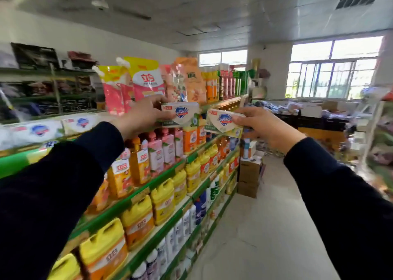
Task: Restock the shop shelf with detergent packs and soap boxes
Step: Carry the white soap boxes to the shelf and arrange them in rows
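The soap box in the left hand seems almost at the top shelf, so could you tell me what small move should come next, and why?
Probably ease the left hand forward and set its soap box down on the top shelf, next to the soap boxes already lined up there. That box is at the shelf edge in front of the detergent packs, while the right hand holds a second soap box out over the aisle.
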`<state>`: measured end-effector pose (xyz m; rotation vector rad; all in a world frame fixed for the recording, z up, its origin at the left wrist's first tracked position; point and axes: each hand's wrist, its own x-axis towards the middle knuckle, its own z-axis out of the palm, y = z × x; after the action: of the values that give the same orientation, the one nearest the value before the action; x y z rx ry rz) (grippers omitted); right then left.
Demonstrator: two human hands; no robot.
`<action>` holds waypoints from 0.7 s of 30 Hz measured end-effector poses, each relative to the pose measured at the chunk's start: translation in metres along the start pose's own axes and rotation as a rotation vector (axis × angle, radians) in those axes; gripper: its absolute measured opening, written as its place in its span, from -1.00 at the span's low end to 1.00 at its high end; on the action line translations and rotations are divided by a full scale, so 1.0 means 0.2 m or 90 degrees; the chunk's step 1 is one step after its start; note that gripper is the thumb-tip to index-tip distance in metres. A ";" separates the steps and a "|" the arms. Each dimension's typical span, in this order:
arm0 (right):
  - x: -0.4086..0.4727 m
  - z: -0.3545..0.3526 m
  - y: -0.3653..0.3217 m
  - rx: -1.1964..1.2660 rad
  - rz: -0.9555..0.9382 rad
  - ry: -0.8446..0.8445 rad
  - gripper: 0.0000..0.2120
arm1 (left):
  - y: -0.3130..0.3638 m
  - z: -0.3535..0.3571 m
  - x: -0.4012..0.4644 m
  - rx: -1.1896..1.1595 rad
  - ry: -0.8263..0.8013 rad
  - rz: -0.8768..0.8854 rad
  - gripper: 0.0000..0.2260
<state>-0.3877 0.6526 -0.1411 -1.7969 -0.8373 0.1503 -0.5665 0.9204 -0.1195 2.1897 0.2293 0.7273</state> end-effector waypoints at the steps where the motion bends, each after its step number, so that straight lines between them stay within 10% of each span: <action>1: 0.04 0.12 -0.05 0.012 -0.021 -0.026 -0.66 | -0.04 -0.13 -0.05 0.020 0.026 -0.014 -0.70; 21: 0.85 1.33 -0.54 0.151 -0.245 -0.285 -0.67 | -0.33 -1.13 -0.20 0.278 0.339 -0.135 -0.68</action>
<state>-0.4401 0.9806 -0.1030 -1.3677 -1.4051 0.3915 -0.7237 1.0930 -0.0695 2.2723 0.9531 1.2148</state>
